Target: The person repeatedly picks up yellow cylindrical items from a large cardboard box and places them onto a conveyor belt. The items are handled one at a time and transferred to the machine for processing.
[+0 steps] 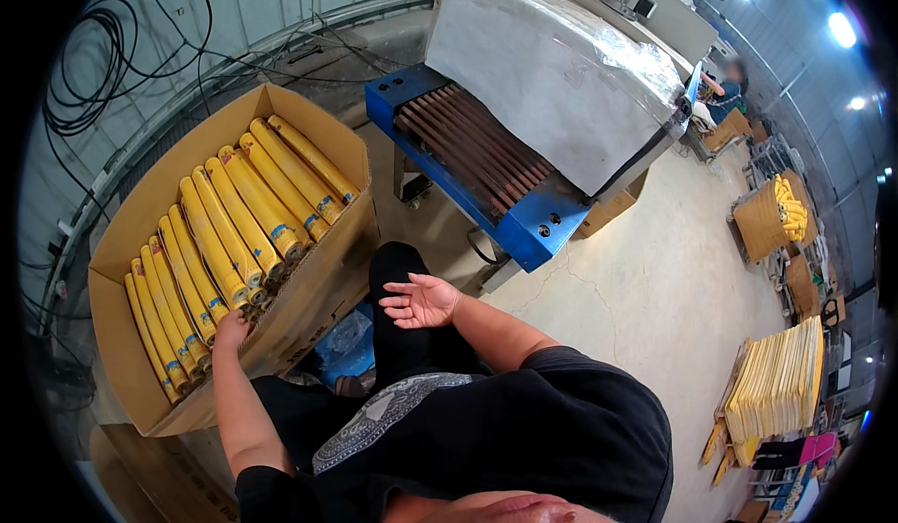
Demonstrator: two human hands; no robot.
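My left hand [231, 328] reaches over the near wall of a large open cardboard box [313, 284], its fingers curled at the near ends of the yellow rolls [217, 242] inside. What those fingers grip, if anything, is hard to make out. The rolls are long, wrapped in yellow with blue marks at the ends, and lie side by side in a tilted row. Above my knee, my right hand [421, 300] is held palm up, fingers spread and holding nothing.
Ahead stands a machine with a blue frame [519, 252], brown rollers [472, 144] and a pale covered housing [552, 74]. Black cable [98, 65] hangs at the left wall. To the right are stacked yellow sheets [776, 383] and a box of yellow rolls [762, 224]. A person [728, 93] works far off.
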